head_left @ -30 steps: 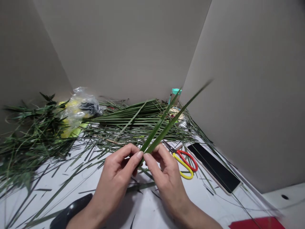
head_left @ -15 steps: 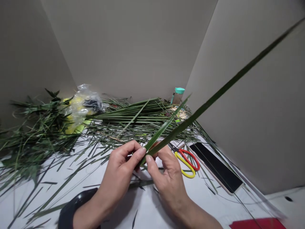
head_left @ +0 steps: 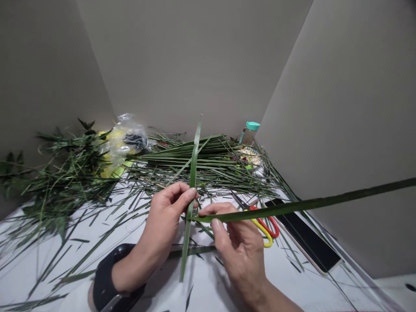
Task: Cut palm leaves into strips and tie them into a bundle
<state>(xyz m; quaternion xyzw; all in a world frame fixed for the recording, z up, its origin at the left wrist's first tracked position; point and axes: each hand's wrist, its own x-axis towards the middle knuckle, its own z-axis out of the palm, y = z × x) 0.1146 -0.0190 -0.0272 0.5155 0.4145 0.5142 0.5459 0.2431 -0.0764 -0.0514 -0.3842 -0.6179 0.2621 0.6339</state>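
Observation:
Between the thumb and fingers of my left hand (head_left: 165, 219) is a narrow green leaf strip (head_left: 193, 167), standing nearly upright with its lower end hanging below the hand. My right hand (head_left: 242, 249) pinches a long leaf blade (head_left: 308, 203) near its end. That blade meets the strip at about a right angle and runs off past the right edge of view. Whether its end is looped around the strip or only touches it, I cannot tell. Scissors (head_left: 271, 229) with one red and one yellow handle lie partly hidden behind my right hand and the blade.
A phone (head_left: 312, 242) lies right of the scissors. Behind my hands a bundle of long leaves (head_left: 182, 154) rests over many cut strips. Leafy stems (head_left: 65, 177) and a clear plastic bag (head_left: 125, 134) are at left; a teal-capped bottle (head_left: 249, 133) stands near the back corner.
The shorter strip has turned upright and now also extends below my left hand. My right hand has moved right, and the long blade has swung down from a steep slant to nearly level.

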